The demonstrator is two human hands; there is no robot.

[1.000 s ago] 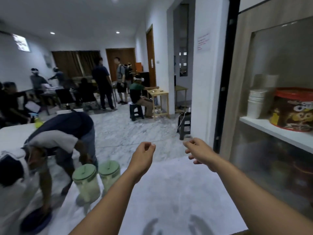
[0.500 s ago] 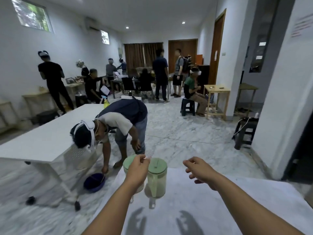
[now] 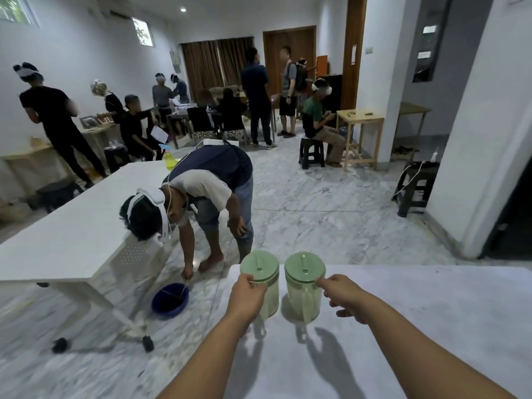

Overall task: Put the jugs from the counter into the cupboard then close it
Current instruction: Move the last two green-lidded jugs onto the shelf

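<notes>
Two translucent jugs with pale green lids stand side by side at the far left end of the white counter [image 3: 417, 318]. My left hand [image 3: 247, 296] is against the near side of the left jug [image 3: 260, 267], thumb at the lid rim; its fingers are hidden behind the hand. My right hand [image 3: 344, 295] is just right of the right jug [image 3: 304, 279], fingers loosely curled, index fingertip touching the lid's edge. That jug's handle faces me and is free. The cupboard is out of view.
Beyond the counter's left end a person bends over a blue basin [image 3: 169, 299] on the marble floor. A white table [image 3: 72, 226] stands at left, a black stool [image 3: 417, 182] and a white pillar [image 3: 475, 139] at right. Several people are farther back.
My view has swung left, away from the glass-fronted cupboard, and the jugs are now centred. Both hands have moved forward and down until they touch the jugs.
</notes>
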